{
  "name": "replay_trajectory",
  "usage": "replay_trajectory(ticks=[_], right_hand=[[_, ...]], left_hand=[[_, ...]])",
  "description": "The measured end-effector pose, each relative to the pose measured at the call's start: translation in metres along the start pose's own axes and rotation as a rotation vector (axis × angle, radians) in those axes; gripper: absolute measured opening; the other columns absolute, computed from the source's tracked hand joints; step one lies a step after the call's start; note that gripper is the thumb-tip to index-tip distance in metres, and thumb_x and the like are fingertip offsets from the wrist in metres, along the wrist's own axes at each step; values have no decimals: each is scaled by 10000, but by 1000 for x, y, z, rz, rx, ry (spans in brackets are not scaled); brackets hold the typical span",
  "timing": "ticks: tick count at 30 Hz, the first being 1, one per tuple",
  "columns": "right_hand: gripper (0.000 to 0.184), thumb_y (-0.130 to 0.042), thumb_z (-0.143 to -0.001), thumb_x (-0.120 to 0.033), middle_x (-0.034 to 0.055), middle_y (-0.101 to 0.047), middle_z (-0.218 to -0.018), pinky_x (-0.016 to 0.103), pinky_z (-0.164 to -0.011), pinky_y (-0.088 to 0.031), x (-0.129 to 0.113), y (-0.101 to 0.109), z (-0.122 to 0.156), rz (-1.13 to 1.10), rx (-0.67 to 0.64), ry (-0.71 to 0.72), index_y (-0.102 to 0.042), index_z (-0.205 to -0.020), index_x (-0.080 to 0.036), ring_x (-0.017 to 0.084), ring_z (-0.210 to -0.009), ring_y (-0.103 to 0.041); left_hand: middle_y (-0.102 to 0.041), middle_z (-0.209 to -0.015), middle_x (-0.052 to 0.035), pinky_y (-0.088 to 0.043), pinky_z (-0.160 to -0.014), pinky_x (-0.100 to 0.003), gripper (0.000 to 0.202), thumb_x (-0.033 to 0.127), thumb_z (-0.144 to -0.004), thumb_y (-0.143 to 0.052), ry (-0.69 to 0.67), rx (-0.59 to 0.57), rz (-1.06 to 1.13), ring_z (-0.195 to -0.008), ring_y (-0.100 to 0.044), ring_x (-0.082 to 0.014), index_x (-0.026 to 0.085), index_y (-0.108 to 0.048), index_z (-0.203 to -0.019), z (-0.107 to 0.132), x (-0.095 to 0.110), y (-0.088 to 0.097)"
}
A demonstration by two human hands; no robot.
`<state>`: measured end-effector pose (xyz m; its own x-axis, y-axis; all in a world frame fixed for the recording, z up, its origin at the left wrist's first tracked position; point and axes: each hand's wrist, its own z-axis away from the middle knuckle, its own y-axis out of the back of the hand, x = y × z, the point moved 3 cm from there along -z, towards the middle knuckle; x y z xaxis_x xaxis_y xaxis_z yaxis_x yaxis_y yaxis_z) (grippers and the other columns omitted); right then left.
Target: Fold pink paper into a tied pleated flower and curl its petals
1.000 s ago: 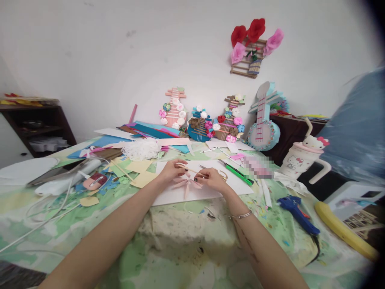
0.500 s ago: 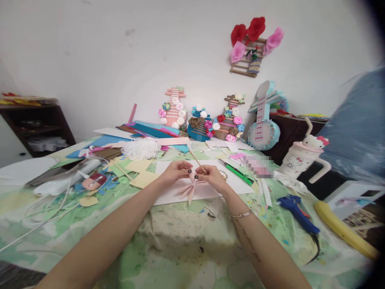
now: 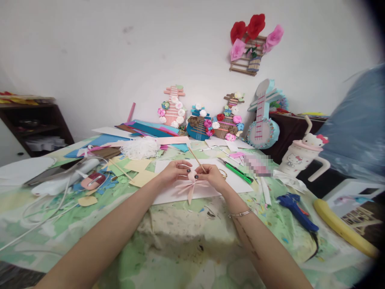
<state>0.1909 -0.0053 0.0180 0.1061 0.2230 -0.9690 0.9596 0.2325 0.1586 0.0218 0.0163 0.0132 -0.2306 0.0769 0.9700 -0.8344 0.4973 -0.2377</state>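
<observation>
Over a white sheet (image 3: 234,185), we see the left hand's (image 3: 175,171) and right hand's (image 3: 214,177) fingers pinching a pale-pink paper flower (image 3: 190,193), presumably steadying it; the right also grips a slender stick (image 3: 196,158).

A pale, faintly smudged wall (image 3: 120,72) rises in soft light behind the green-covered bench (image 3: 168,261), with a dark open-shelved cabinet (image 3: 62,122) standing at the left
</observation>
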Motion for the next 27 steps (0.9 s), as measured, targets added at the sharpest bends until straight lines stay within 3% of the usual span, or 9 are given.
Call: replay_trajectory(ticks=[8,21,27], right_hand=[[221,-695,-612,-317,-16,-606,-635,212,-541,-354,-7,-1,2,65,8,32,-670,-756,-151,84,-550,-482],[191,-700,-635,-301,-45,-539,-615,195,-534,-353,-7,-4,3,-21,-87,67,-593,-705,-160,73,-554,-470],[222,-703,-647,-328,-32,-570,-682,209,-576,-404,-8,-5,4,-1,-89,81,-590,-745,-163,79,-580,-511]], left_hand=[[-657,-718,-41,-523,-641,-312,362,209,-556,-782,-29,33,-1,-643,-627,-147,126,-613,-864,0,2,-2],[-670,-813,-71,-516,-674,-319,361,224,-606,-770,0,-77,-6,-717,-637,-167,140,-613,-920,-1,-4,2],[-657,-790,-59,-509,-663,-300,370,189,-544,-786,5,-1,26,-701,-633,-156,131,-628,-874,-3,-2,3]])
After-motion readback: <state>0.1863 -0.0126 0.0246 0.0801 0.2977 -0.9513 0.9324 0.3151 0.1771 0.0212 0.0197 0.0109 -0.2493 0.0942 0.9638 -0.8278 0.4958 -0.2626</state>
